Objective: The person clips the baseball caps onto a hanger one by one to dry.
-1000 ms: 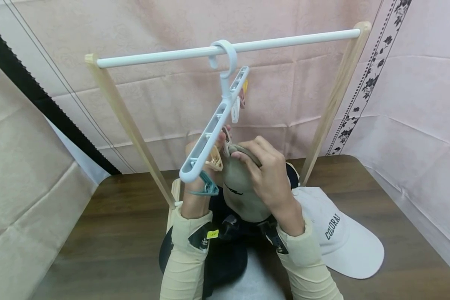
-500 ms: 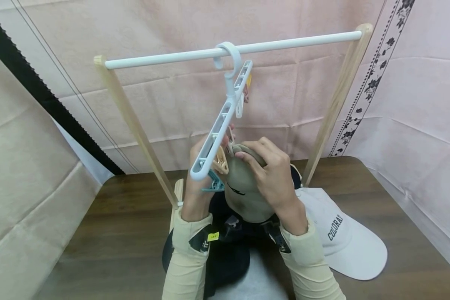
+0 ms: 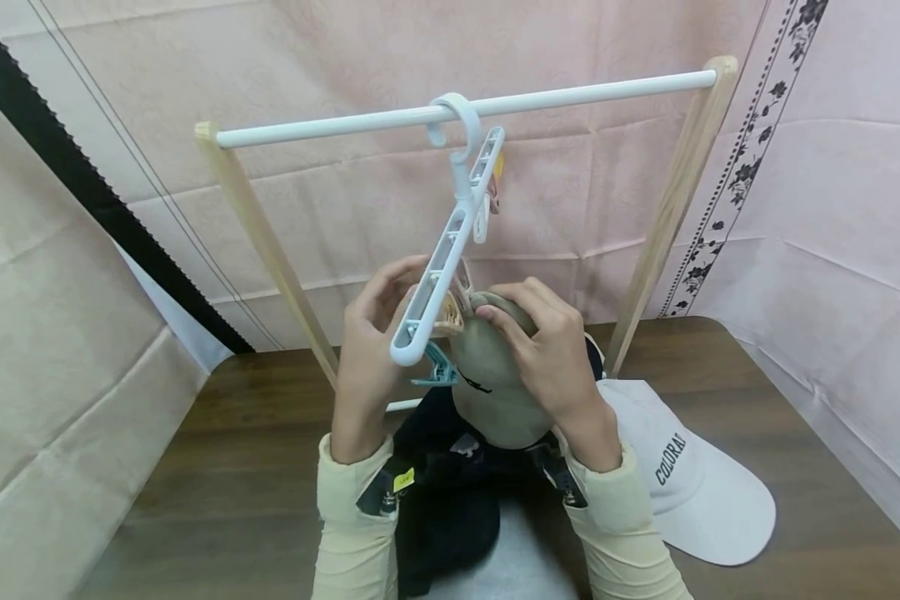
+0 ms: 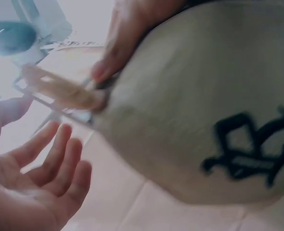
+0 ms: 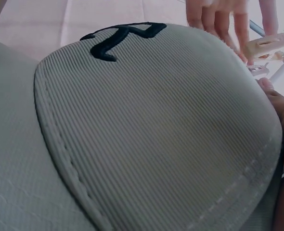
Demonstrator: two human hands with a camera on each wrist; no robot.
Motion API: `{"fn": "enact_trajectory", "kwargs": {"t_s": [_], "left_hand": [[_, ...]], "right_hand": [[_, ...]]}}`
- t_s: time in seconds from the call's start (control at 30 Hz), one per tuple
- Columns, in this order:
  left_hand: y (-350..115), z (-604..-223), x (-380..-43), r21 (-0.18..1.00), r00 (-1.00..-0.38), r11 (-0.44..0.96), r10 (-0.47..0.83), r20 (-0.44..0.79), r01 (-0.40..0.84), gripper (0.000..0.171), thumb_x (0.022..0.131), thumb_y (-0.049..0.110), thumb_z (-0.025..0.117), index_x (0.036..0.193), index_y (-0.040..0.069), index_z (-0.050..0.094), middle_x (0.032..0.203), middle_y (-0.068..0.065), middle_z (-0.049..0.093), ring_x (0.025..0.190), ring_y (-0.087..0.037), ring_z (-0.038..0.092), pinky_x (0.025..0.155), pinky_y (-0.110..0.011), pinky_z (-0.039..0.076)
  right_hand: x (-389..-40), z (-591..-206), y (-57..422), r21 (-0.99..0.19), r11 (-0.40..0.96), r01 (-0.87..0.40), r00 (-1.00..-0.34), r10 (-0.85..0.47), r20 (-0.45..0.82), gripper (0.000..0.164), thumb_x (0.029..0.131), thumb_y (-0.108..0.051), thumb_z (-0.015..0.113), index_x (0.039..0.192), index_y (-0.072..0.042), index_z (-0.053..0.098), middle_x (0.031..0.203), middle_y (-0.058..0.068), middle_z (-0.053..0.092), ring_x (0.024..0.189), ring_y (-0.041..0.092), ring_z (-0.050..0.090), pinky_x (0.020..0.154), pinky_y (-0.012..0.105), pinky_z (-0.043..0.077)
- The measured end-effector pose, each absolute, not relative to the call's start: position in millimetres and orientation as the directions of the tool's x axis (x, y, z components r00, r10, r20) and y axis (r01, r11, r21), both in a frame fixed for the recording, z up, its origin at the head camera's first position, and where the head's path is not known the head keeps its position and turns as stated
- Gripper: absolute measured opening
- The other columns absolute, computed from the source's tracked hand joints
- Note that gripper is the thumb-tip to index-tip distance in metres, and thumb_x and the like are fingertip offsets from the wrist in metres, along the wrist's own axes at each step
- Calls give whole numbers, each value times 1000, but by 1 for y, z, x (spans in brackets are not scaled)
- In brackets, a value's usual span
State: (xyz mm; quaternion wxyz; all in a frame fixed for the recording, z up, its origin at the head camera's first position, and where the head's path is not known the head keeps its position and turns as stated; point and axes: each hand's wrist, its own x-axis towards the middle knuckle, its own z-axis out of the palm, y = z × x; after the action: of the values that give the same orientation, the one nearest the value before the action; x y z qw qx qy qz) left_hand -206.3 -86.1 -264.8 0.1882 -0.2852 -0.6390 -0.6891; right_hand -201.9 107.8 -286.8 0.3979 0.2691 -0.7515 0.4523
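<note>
A khaki baseball cap [image 3: 495, 383] with a dark embroidered letter hangs below a pale blue clip hanger [image 3: 442, 258]. My right hand [image 3: 551, 358] pinches the cap's upper edge between thumb and fingers. At that edge, a pale clothes peg [image 3: 462, 279] meets the fabric; whether its jaws grip it is blurred. My left hand [image 4: 45, 187] is just left of the pegs, fingers loosely bent with nothing between them. A beige peg [image 3: 448, 317] and a teal peg [image 3: 439, 367] hang from the hanger's near end, between the left hand and the cap.
The hanger hooks over a white rod [image 3: 592, 93] on a wooden frame [image 3: 667, 217]. A white cap [image 3: 690, 475] lies on the brown table [image 3: 217, 492] at right. Dark caps [image 3: 450, 517] lie below the hands. A white peg [image 3: 482, 221] hangs farther back.
My left hand has drawn back to the left, away from the peg at the cap's edge, and its fingers have loosened. My right hand keeps its hold on the khaki cap.
</note>
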Motion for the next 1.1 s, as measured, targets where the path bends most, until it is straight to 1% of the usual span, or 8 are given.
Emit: {"fn": "enact_trajectory", "kwargs": {"t_s": [0.07,0.2,0.37,0.5,0.67,0.73,0.93,1.1], "left_hand": [[-94,-265,-205,759,-740,-104,172,650,643,34,98,16,63,129,3,61,120,-11,65,110,-28,60,96,-38,47],[-108,-267,-205,744,-682,-130,321,657,655,48,94,25,70,132,-2,58,128,-12,63,119,-28,58,107,-41,42],[-113,-268,-204,760,-656,-160,415,631,630,64,87,32,77,138,1,54,134,-12,60,127,-30,54,110,-42,40],[-109,-269,-202,768,-655,-183,426,625,613,61,86,25,79,137,0,55,132,-13,61,120,-30,57,106,-40,44],[-103,-270,-199,791,-695,-158,399,599,591,52,87,6,75,135,0,56,119,-11,67,93,-27,67,87,-37,54],[-100,-270,-199,796,-711,-144,379,593,588,50,86,0,73,134,0,58,113,-11,69,88,-26,68,83,-36,55],[-94,-268,-201,772,-695,-154,354,625,616,46,83,-13,69,128,-2,63,116,-14,70,101,-25,66,86,-36,54],[-92,-269,-203,753,-670,-159,367,646,639,46,84,-8,71,128,-2,62,111,-13,71,92,-24,67,84,-35,54]], "right_hand": [[-202,-287,109,-472,449,-759,-547,-46,836,17,86,-16,75,102,-9,74,87,0,65,82,11,60,74,22,46],[-203,-287,112,-479,457,-749,-561,-52,826,16,88,-17,74,102,-10,73,90,0,67,86,11,63,77,26,48],[-203,-287,115,-489,458,-742,-576,-64,815,15,89,-17,72,102,-9,73,94,0,68,90,11,65,81,30,50],[-203,-288,116,-497,460,-736,-590,-75,804,15,90,-17,71,103,-9,72,96,0,70,93,11,66,84,31,51],[-203,-289,117,-501,475,-723,-606,-87,791,15,93,-18,69,105,-9,72,98,1,70,95,12,66,85,32,52],[-202,-289,118,-502,485,-716,-615,-97,783,16,94,-19,67,106,-10,72,99,1,70,95,13,66,85,33,52],[-203,-286,122,-508,496,-705,-639,-131,758,19,96,-21,65,109,-10,71,104,2,71,99,15,67,88,36,52],[-204,-285,127,-522,486,-701,-650,-134,748,20,96,-22,65,110,-8,71,106,3,72,101,16,67,89,36,52]]}}
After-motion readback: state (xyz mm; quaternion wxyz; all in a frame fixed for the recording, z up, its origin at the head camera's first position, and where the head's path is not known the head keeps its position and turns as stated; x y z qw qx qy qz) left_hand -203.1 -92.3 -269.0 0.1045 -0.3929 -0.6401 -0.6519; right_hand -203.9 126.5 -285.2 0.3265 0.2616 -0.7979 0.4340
